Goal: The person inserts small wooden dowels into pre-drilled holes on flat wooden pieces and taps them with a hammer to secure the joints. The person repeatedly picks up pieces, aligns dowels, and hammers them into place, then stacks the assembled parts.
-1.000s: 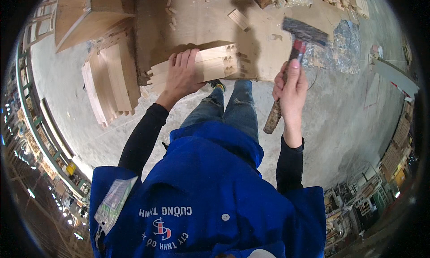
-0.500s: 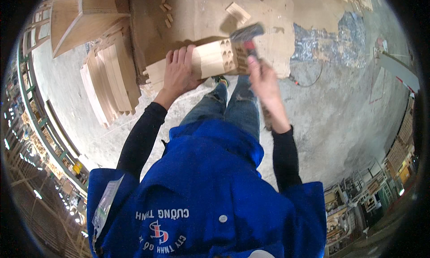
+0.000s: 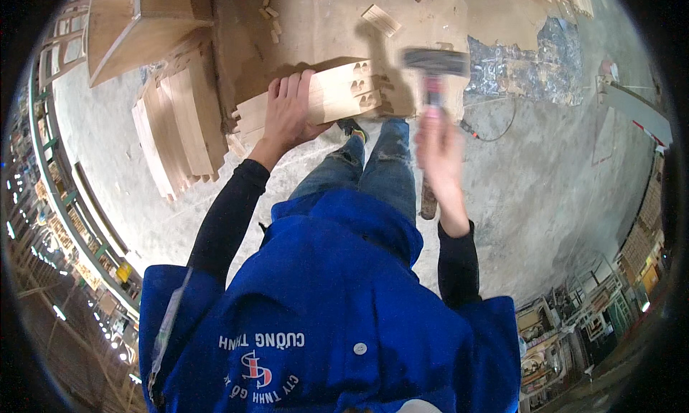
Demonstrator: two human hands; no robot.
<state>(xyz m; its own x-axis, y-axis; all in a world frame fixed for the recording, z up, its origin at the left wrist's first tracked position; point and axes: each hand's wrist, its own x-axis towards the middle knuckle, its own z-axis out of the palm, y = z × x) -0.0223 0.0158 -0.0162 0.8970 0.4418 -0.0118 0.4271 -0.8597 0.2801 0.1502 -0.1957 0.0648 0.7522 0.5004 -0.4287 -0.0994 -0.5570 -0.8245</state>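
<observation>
Here, a brown worktop (image 3: 316, 29) over a grey floor (image 3: 531, 176), stacked boards (image 3: 179, 122) at the left.
From where I stand, both forearms reach forward; the left hand (image 3: 288, 111) clasps the wooden bars (image 3: 341, 97) at the worktop's near edge, fingers over the top, while the right hand (image 3: 439, 146), blurred, wraps a hammer (image 3: 434, 61), its head right of the bars' holed ends, apart from them.

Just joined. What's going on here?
A person's left hand clasps a row of pale wooden pieces at the near edge of a brown work surface. The right hand, blurred, grips a hammer, its head right of the pieces, apart from them. A small block lies beyond.
</observation>
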